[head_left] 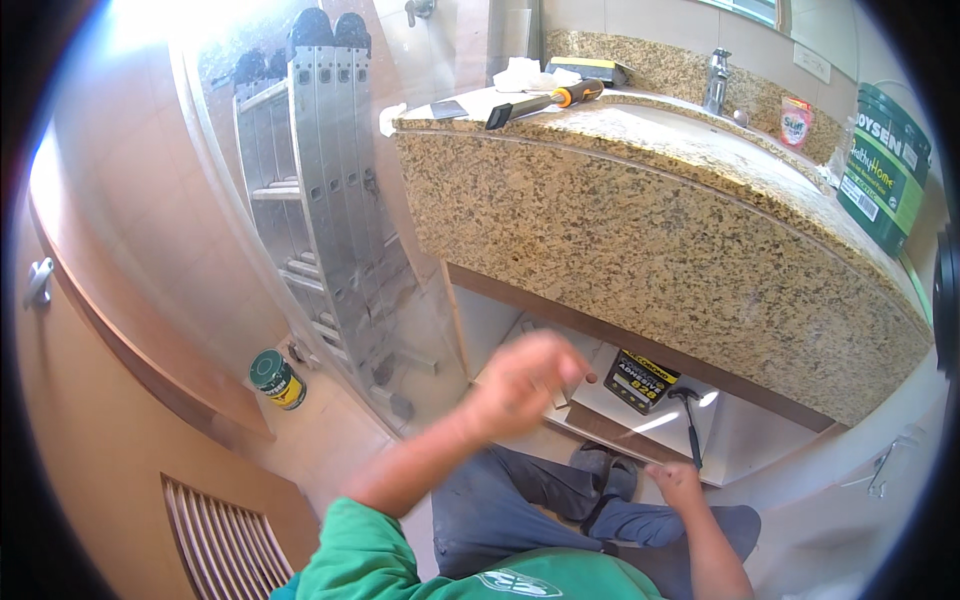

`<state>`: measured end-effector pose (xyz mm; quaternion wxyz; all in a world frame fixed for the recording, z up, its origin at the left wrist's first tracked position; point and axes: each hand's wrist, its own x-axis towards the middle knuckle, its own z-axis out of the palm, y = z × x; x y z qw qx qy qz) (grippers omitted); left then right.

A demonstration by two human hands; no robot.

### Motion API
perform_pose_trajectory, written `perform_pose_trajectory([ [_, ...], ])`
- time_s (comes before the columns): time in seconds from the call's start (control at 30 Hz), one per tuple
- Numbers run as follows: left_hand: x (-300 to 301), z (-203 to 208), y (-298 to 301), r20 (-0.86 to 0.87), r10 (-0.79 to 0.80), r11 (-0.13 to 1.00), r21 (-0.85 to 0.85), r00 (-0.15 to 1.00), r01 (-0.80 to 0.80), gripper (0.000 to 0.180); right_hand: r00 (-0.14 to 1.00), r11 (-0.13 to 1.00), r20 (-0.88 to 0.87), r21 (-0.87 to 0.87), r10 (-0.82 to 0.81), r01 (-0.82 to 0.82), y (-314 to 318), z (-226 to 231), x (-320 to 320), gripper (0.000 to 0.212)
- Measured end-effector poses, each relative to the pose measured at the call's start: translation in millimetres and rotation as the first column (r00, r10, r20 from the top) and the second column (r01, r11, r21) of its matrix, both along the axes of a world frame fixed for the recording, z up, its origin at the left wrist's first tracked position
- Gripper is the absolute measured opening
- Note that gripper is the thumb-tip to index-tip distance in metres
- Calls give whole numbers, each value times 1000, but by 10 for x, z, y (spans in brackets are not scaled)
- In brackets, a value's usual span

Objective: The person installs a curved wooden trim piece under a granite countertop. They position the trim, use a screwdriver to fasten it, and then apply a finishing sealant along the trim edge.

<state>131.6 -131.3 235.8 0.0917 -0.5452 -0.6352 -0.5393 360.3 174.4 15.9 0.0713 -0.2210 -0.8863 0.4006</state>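
1. Bathroom, seen from above through a round lens: a speckled granite counter [640, 240] spans the upper right, with a folded ladder [330, 190] to its left and a door [110, 400] at far left.
2. Below the counter, the cabinet is exposed. Inside lie a white board [595, 405], a black can [640, 382] and, beside the can, a dark hammer [692, 430].
3. My left hand [525, 385] is raised in front of the cabinet, fingers curled. Motion blurs it, so I can't say whether it grips anything.
4. My right hand [678, 485] is low, half curled, just beside the hammer's handle end. I see nothing in it, but can't make out whether it touches the handle.
5. Judging progress: supplies are set out, including an orange-handled tool [550, 100] on the counter. I take the work as unfinished, since the cabinet front has no doors that I can see and the hammer and can lie out. How much is done, I can't judge.
6. Hidden or unclear: the counter hides the cabinet's depth, my left hand covers part of its interior, my legs [480, 500] block some floor, and glare washes out the upper left.
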Motion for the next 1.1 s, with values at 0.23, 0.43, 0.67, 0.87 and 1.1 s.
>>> perform_pose_trajectory([
  [0.23,-1378,1959,74,-524,713,692,417,467,-589,34,970,993,237,115,-54,27,83,-1001,591,31],
  [0.43,-1435,2368,483,-601,611,449,-272,515,-851,38,870,997,489,-60,66,-42,226,-1144,603,40],
  [0.67,-1387,2704,766,-780,425,113,-458,459,-882,25,883,993,466,-122,58,-1,314,-1339,611,40],
  [0.87,-1612,2580,694,-881,322,155,-312,347,-937,21,872,995,483,-92,80,-40,191,-1174,563,37],
  [1.1,-1599,2654,420,-964,247,217,-47,101,-975,18,866,995,493,-85,83,-47,218,-1105,582,37],
])
